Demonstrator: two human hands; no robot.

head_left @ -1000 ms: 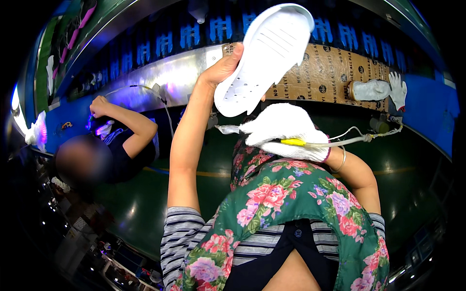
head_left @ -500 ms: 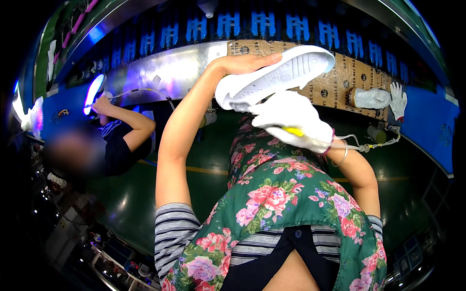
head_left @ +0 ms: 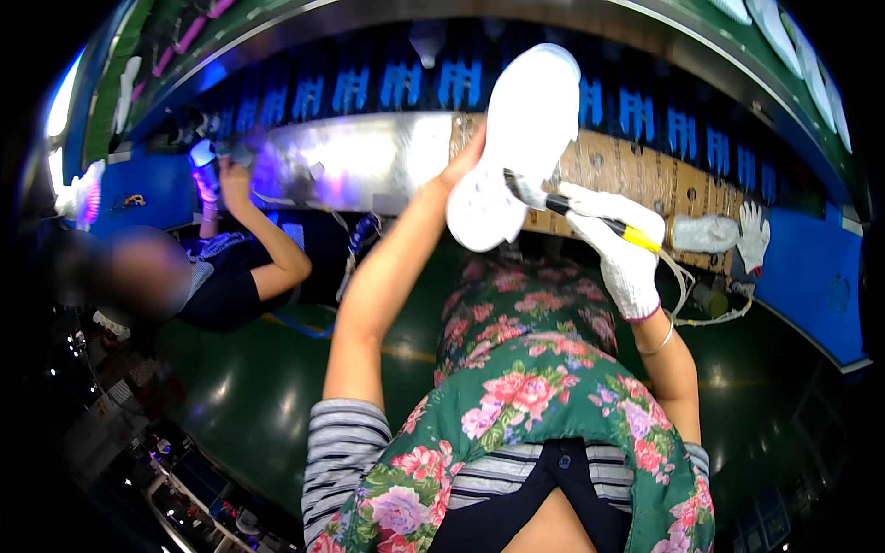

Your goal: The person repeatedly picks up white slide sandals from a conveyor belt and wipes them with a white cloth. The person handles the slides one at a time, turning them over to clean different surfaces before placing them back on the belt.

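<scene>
My bare left hand (head_left: 467,158) holds a white shoe sole (head_left: 530,115) from its left side, with most of the fingers hidden behind it. The sole stands raised and tilted, one end pointing away from me. In a white knit glove, my right hand (head_left: 619,235) grips a slim brush (head_left: 590,219) with a black and yellow handle. The brush's pale, blurred head meets the sole around its narrow middle. A thin whitish tube (head_left: 684,293) trails from behind the gloved hand.
Patterned brown paper (head_left: 627,175) covers part of the metal bench (head_left: 341,152). A grey-white shoe form (head_left: 705,234) and a spare white glove (head_left: 753,235) lie at the right. Blue clamps (head_left: 401,85) line the back. A co-worker's arm (head_left: 272,230) holds a shoe part (head_left: 204,166) at left.
The sole has swung from lying sideways to pointing away from me, its other face now showing. My right hand has moved right and down, and the brush has come into sight against the sole.
</scene>
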